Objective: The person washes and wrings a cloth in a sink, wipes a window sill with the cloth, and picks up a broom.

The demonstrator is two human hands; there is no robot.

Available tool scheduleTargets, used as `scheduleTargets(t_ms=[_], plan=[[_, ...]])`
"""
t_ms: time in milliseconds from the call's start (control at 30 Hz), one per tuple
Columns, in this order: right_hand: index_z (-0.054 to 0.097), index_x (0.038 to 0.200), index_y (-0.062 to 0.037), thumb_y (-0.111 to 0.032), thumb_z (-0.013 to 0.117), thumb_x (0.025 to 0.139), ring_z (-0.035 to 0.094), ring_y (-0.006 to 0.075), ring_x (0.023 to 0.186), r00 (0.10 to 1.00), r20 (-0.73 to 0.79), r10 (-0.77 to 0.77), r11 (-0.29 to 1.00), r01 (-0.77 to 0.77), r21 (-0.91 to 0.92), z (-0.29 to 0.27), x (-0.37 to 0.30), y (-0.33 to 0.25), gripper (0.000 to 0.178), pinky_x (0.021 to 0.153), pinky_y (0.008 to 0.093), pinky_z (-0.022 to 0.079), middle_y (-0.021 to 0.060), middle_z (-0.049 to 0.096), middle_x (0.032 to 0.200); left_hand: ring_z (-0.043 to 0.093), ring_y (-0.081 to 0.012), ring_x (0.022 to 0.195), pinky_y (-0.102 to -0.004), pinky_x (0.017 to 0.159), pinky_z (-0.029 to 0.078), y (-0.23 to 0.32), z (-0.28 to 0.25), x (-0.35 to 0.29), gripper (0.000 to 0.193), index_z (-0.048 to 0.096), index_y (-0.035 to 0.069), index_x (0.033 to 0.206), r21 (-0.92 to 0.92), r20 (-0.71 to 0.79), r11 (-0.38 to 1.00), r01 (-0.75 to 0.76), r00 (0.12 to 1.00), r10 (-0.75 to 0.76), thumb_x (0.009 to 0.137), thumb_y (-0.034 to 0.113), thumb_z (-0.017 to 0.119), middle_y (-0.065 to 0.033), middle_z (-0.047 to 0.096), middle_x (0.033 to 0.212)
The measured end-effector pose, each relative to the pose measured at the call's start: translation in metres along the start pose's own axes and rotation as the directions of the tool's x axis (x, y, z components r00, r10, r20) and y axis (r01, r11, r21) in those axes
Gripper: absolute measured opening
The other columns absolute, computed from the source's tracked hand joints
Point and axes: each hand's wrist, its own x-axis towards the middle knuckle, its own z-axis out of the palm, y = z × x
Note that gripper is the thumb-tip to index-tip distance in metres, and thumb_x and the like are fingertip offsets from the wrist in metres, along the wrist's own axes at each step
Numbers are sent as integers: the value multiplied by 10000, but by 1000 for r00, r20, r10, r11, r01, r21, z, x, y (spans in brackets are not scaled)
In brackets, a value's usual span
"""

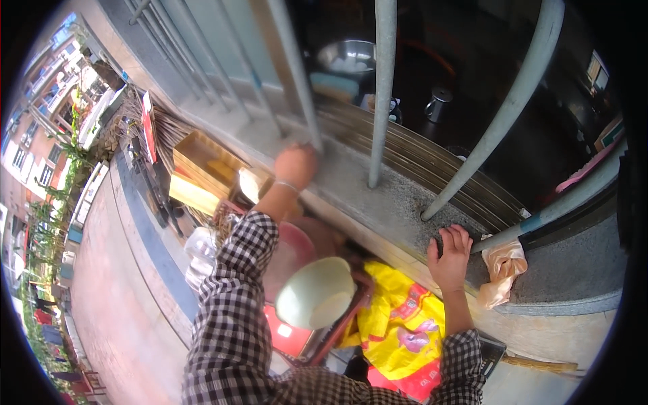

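Observation:
My left hand [295, 166] is at the window sill [341, 177], against the foot of a pale metal window bar [300, 84]. It is smeared by motion, its fingers are turned away, and whatever it might hold is hidden. Farther right on the same sill rests my right hand [451, 258], open, fingers bent a little and thumb apart, with nothing in it. Beside the right hand lies a crumpled peach-coloured cloth or paper [503, 270], near the foot of another bar.
Below the sill stand a pale green basin [316, 295], a yellow and red plastic bag [398, 324] and a yellowish box [206, 165]. Behind the bars are a metal bowl [347, 57] and a metal mug [439, 104]. Paved ground [115, 270] stretches to the left.

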Motion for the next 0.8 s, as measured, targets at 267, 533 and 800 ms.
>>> scheduleTargets(t_ms=[267,533,800], plan=[[587,981,-10,-154,637,773,516,337,1076,998,25,-55,998,55,-14,-1,2,-5,258,901,505,392,155,587,1026,623,-319,965,-422,773,528,-23,-27,42,234,670,176,1022,94,146,963,253,953,-265,907,325,530,-110,642,1072],[592,958,-19,-164,653,754,511,330,1087,1000,-6,-11,1000,11,-6,-4,3,-3,258,911,496,389,143,588,1023,622,-341,945,-439,788,516,38,-16,-15,309,596,60,1102,88,160,981,176,969,-188,890,264,502,-171,596,1144],[605,965,-11,-132,656,750,514,332,1077,999,-1,-38,999,38,18,-6,-4,7,252,912,472,393,142,601,1014,635,-324,837,-424,682,532,134,-13,-79,225,625,86,963,-124,-36,961,-247,969,244,825,260,590,-150,627,1014]])
